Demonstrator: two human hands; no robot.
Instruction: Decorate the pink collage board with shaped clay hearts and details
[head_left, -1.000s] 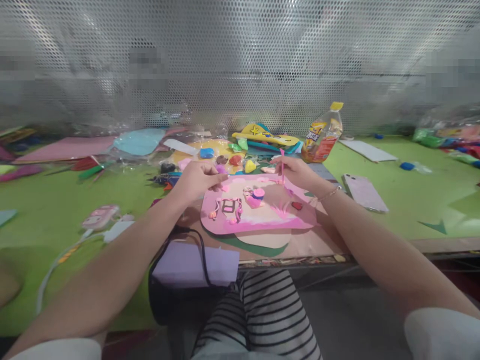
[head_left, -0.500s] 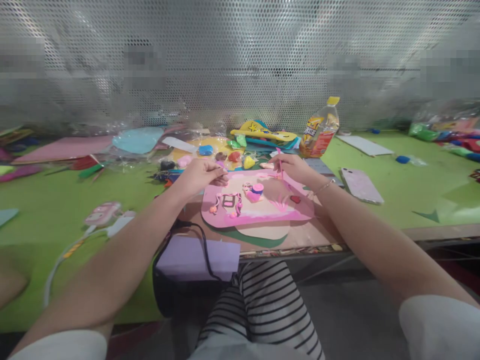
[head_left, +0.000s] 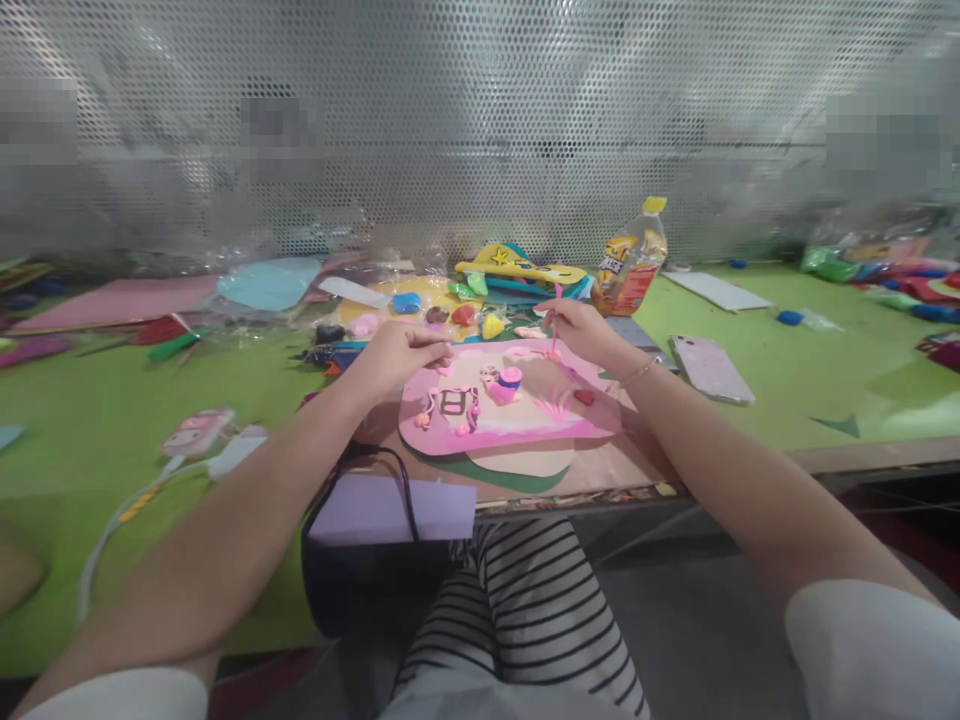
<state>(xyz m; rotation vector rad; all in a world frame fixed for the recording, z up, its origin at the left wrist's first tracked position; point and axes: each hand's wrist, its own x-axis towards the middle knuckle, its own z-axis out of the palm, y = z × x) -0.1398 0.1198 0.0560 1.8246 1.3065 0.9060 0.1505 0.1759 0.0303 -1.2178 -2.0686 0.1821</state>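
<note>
A pink-bordered board [head_left: 499,432] decorated with clay shapes lies in front of me. On it sit a pink and blue snail-like clay figure [head_left: 506,385], a dark window-like frame [head_left: 453,403] and a small red piece [head_left: 584,398]. My right hand [head_left: 581,330] pinches a thin pink stick-shaped tool [head_left: 556,335], held nearly upright with its lower end at the board's far right part. Over the board's far left corner, my left hand [head_left: 405,355] has its fingers curled and pressed together; whatever they hold is hidden. A bit of pink clay [head_left: 445,370] shows just below those fingertips.
Behind the board lie several clay lumps, among them a yellow one [head_left: 492,325] and a red one [head_left: 463,315]. A drink bottle [head_left: 631,262] stands at the back right, with a phone [head_left: 711,370] nearer. To the left are a pink charger-like case [head_left: 199,433] and white cable [head_left: 120,520].
The pink tool's lower end has come down to the board. My left hand has lowered slightly toward the board's corner. The whole view has shifted a little.
</note>
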